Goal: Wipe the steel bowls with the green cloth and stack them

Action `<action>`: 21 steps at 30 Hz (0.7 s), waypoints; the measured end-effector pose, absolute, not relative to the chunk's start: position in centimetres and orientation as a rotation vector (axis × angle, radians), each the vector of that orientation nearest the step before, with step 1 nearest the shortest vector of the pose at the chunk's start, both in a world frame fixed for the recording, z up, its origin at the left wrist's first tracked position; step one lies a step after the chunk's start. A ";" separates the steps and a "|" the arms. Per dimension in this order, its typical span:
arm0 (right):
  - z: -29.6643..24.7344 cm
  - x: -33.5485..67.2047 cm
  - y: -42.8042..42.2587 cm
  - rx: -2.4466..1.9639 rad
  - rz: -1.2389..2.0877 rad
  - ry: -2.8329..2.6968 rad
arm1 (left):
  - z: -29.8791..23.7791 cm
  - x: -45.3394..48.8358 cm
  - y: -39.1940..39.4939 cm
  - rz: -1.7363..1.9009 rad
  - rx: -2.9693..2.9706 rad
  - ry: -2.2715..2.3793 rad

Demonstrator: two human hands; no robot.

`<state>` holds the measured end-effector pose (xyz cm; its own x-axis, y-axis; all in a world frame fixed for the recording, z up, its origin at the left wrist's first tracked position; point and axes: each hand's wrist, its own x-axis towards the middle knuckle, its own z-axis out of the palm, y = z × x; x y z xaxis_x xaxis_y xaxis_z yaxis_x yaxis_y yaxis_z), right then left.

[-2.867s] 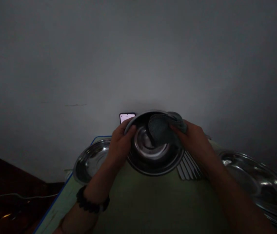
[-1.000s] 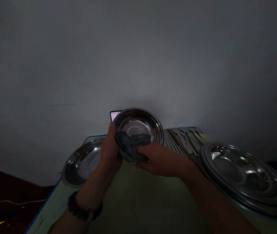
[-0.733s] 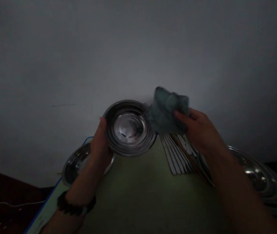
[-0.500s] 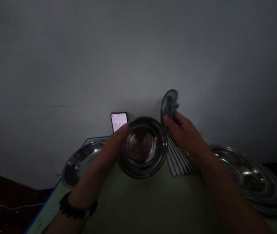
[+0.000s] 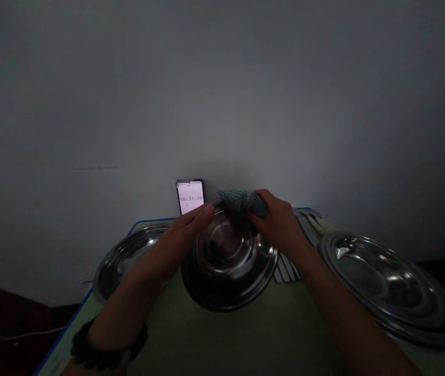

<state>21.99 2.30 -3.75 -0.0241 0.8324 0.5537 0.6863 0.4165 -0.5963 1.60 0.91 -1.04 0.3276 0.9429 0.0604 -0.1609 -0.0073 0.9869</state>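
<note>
A shiny metal bowl (image 5: 222, 282) is held up over the table, tilted. My left hand (image 5: 185, 235) grips its left rim, thumb on the near side and the other fingers hidden behind. In my right hand (image 5: 279, 219) is a bunched grey-green cloth (image 5: 240, 202), pressed against the bowl's upper rim. The fingers of that hand are closed around the cloth. A dark beaded bracelet (image 5: 107, 347) circles my left wrist.
A phone (image 5: 190, 196) with a running timer leans on the wall. One metal basin (image 5: 116, 261) sits on the left of the green table (image 5: 214, 344). Stacked metal basins (image 5: 387, 282) stand on the right. Slotted metal utensils (image 5: 285, 269) lie behind my right wrist.
My right hand has brought the cloth from the bowl's right, near the wall, left and down onto its upper rim. The bowl has tilted and come slightly lower.
</note>
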 end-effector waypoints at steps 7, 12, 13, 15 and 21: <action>-3.7 22.6 2.7 -1.101 0.346 -1.597 | -1.1 0.5 1.9 0.902 0.936 0.868; -2.6 23.1 1.5 -1.159 0.168 -1.899 | -1.3 0.5 2.3 0.893 0.840 1.003; -2.3 23.6 1.1 -1.143 0.239 -1.998 | -1.2 0.4 2.3 0.893 0.840 1.010; -1.7 24.8 0.6 -1.145 0.329 -2.108 | -1.0 0.2 2.3 0.912 0.832 1.028; -0.7 26.7 0.4 -1.185 0.462 -2.045 | -0.9 -0.2 2.3 0.865 0.830 0.982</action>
<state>26.67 0.37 -0.75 -0.3208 0.8566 0.4041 0.5994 0.5140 -0.6137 -0.24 2.34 -0.91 0.3018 0.8904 -0.3408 -0.2259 0.4140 0.8818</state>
